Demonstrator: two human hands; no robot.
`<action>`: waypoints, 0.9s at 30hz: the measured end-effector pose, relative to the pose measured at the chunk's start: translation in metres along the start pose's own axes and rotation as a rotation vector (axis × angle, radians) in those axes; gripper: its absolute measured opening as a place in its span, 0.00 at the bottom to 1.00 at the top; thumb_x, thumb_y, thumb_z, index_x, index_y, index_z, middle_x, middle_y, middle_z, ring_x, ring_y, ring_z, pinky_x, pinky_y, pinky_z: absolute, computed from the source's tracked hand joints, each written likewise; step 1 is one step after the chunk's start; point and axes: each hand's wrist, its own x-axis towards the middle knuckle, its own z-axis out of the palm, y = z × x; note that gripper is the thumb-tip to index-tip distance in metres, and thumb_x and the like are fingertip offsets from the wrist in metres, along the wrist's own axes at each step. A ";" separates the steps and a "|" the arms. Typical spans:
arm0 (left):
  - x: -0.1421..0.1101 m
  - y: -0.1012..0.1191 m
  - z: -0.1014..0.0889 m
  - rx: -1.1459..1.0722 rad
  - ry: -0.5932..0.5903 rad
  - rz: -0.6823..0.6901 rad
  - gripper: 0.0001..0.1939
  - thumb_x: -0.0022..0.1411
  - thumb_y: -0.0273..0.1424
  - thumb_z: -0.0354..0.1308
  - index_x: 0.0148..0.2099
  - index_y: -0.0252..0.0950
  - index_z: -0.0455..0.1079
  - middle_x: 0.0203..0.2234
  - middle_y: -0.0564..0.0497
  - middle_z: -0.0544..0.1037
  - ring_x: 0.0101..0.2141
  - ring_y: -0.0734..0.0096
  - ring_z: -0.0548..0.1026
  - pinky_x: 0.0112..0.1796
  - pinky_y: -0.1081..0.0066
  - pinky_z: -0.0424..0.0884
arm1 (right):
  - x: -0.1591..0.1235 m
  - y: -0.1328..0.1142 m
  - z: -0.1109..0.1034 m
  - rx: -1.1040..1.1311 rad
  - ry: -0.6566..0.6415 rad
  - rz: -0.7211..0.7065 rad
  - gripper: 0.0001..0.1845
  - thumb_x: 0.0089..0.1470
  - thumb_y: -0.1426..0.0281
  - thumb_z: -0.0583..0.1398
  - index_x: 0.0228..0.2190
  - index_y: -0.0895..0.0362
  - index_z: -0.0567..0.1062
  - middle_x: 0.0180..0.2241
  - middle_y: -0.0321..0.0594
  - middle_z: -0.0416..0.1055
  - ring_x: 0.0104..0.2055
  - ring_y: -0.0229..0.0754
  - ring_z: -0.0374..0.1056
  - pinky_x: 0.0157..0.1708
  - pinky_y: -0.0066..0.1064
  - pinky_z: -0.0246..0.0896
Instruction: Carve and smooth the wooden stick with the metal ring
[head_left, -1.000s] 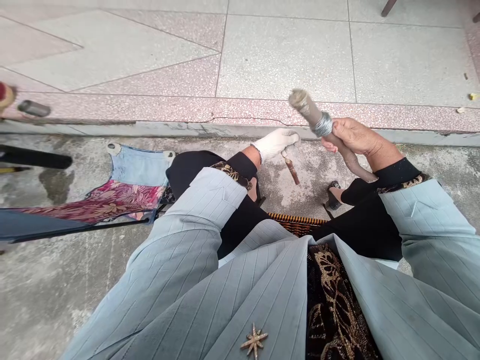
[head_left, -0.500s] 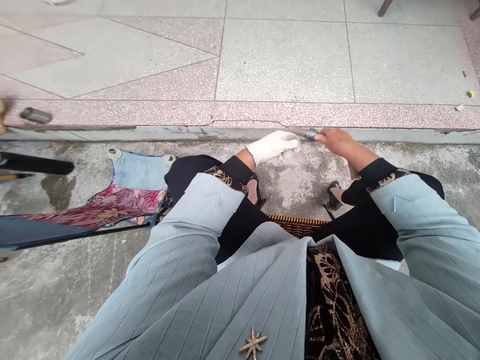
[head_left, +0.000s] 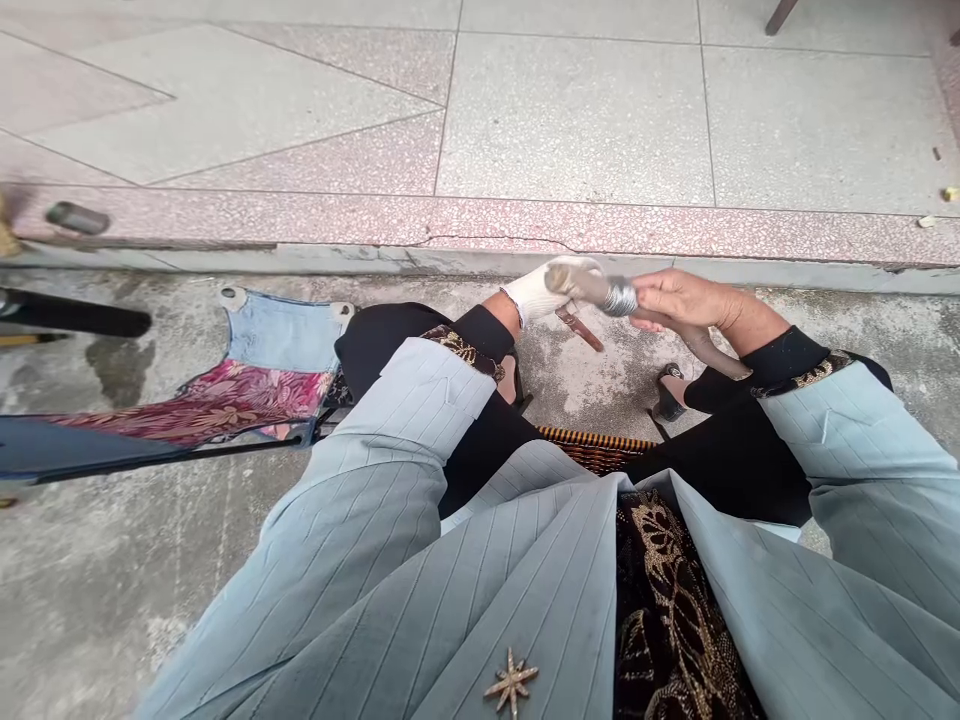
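Note:
My right hand [head_left: 679, 298], bare, is closed around a tool [head_left: 585, 285] with a pale, blurred shaft and a silver wire binding. A curved greyish part of it runs out below the wrist; its exact kind is unclear. My left hand [head_left: 536, 290] wears a white knitted glove and sits behind the tool's blunt end, which partly hides its fingers. From beneath that glove sticks a narrow reddish-brown strip [head_left: 581, 328], slanting down to the right, apparently held in the curled fingers. Both hands are above the concrete between my knees.
A raised terrazzo step [head_left: 510, 220] with a cracked pink edge runs across in front. To the left stands a folding seat of denim and red patterned fabric [head_left: 247, 385], near a black tube [head_left: 75, 312]. A dark metal cylinder [head_left: 77, 217] lies on the step.
The tool has swung so its blunt end crosses in front of my gloved hand. My right hand has turned, showing the curved part, and the reddish-brown strip now shows below the glove.

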 end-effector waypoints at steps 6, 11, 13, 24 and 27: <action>-0.013 0.009 -0.005 0.119 -0.109 0.032 0.10 0.63 0.30 0.60 0.30 0.31 0.70 0.15 0.55 0.67 0.14 0.83 0.63 0.18 0.81 0.59 | 0.019 0.027 0.009 -0.658 -0.036 0.424 0.22 0.65 0.53 0.52 0.34 0.58 0.73 0.30 0.42 0.72 0.29 0.40 0.65 0.31 0.30 0.56; -0.010 -0.005 0.000 0.068 -0.144 -0.011 0.11 0.62 0.35 0.62 0.30 0.32 0.72 0.16 0.53 0.69 0.14 0.81 0.65 0.18 0.79 0.59 | 0.032 0.036 -0.008 -0.857 0.378 0.648 0.23 0.64 0.54 0.53 0.40 0.61 0.75 0.38 0.54 0.75 0.38 0.49 0.69 0.36 0.35 0.57; -0.007 -0.009 0.003 -0.033 -0.134 0.009 0.12 0.63 0.37 0.61 0.32 0.32 0.72 0.15 0.54 0.67 0.13 0.82 0.62 0.17 0.79 0.58 | 0.032 0.034 -0.012 -0.676 0.524 0.534 0.24 0.64 0.52 0.53 0.36 0.60 0.74 0.32 0.49 0.74 0.33 0.46 0.67 0.34 0.34 0.57; -0.002 -0.007 0.028 -0.445 -0.045 0.177 0.17 0.67 0.44 0.56 0.36 0.33 0.68 0.15 0.58 0.65 0.14 0.81 0.63 0.19 0.78 0.61 | 0.035 0.018 0.008 0.170 0.717 0.238 0.33 0.51 0.36 0.55 0.30 0.55 0.66 0.21 0.36 0.63 0.21 0.36 0.58 0.20 0.29 0.53; 0.004 -0.009 0.030 -0.448 0.044 0.149 0.21 0.64 0.50 0.57 0.39 0.35 0.65 0.15 0.58 0.67 0.13 0.80 0.63 0.18 0.78 0.60 | 0.041 0.025 0.006 0.163 0.794 0.238 0.30 0.53 0.39 0.57 0.31 0.55 0.66 0.21 0.35 0.64 0.21 0.35 0.57 0.19 0.27 0.52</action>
